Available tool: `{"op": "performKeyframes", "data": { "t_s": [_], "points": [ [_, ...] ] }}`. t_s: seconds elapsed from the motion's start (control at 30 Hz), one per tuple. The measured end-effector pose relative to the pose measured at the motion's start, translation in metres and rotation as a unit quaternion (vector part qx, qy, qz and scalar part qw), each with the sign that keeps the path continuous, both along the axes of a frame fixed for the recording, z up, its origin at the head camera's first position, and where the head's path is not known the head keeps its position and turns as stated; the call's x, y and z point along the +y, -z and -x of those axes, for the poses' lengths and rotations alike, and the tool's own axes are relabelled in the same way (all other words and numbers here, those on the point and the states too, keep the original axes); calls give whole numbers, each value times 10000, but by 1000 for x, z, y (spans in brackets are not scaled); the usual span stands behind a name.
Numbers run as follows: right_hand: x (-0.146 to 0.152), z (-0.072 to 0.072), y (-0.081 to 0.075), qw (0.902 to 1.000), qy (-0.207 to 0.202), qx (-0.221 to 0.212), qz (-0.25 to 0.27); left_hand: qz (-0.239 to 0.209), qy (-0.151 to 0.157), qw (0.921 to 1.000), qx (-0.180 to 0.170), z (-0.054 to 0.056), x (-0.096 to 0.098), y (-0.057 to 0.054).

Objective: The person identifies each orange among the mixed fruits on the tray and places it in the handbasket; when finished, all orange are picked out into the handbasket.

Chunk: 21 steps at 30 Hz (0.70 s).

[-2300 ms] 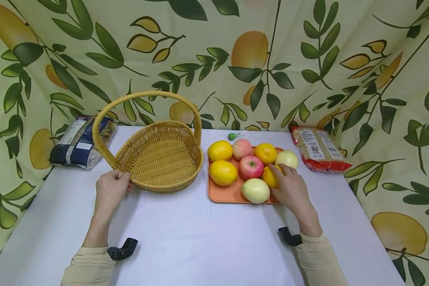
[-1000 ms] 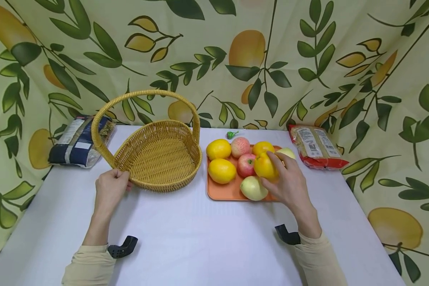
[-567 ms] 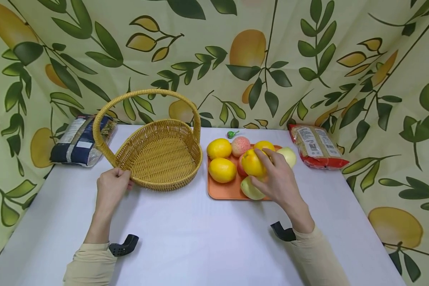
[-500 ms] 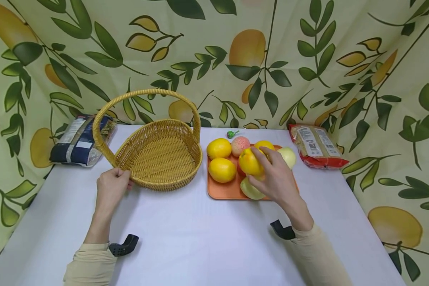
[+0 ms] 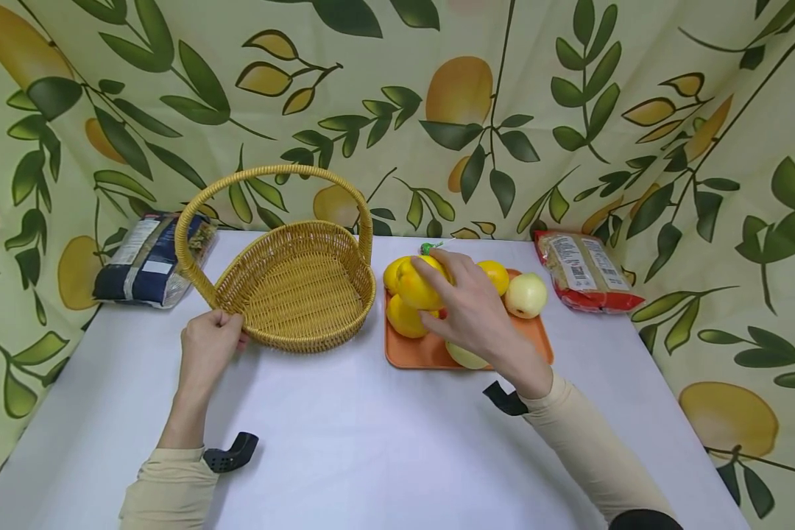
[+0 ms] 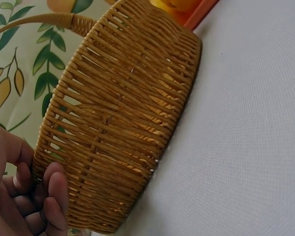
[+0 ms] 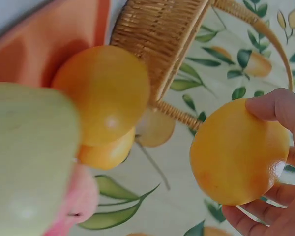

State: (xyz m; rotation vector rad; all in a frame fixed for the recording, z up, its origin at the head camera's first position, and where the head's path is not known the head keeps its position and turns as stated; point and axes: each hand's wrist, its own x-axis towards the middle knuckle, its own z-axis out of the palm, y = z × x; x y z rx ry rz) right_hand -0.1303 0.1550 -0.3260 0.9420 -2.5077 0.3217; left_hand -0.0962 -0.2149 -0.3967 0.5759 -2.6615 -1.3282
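Note:
My left hand (image 5: 207, 344) pinches the rim of the wicker basket (image 5: 298, 291) at its near left side; in the left wrist view, the curled fingers meet the woven edge. Above the left part of the orange tray (image 5: 419, 356), my right hand (image 5: 473, 309) holds a round yellow-orange fruit (image 7: 240, 152) between thumb and fingers. Below that fruit lie two lemon-like yellow fruits (image 5: 405, 318), partly covered. The pink apple (image 7: 78, 201) is mostly hidden by my hand in the head view. A pale green fruit (image 5: 465, 356) lies at the tray's front edge.
On the tray's right side are another yellow-orange fruit (image 5: 494, 276) and a pale round fruit (image 5: 526, 296). A small green item (image 5: 429, 248) lies behind the tray. Packaged bags stand at the back left (image 5: 152, 261) and back right (image 5: 586, 271), before a patterned curtain (image 5: 397, 110).
My right hand has lifted the yellow-orange fruit from the tray's right side and carried it left, over the two yellow fruits. The left hand stays at the basket rim.

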Motion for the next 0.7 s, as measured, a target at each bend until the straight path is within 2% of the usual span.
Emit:
{"op": "performKeyframes", "data": {
  "t_s": [0.2,0.37,0.57,0.7],
  "points": [
    [-32,9,-12,9987,-453,146,-191,-8,-7,10000,-27,1,-1,1],
    [-58,19,-18,9965,-707,-132,-426,0,-20,10000,-19,1,-1,0],
    [-88,29,-8,9897,-872,-694,-896,-9,-38,10000,-17,1,-1,0],
    [-105,35,3,9854,-899,-903,-1131,-7,-2,10000,-29,1,-2,1]
  ]
}}
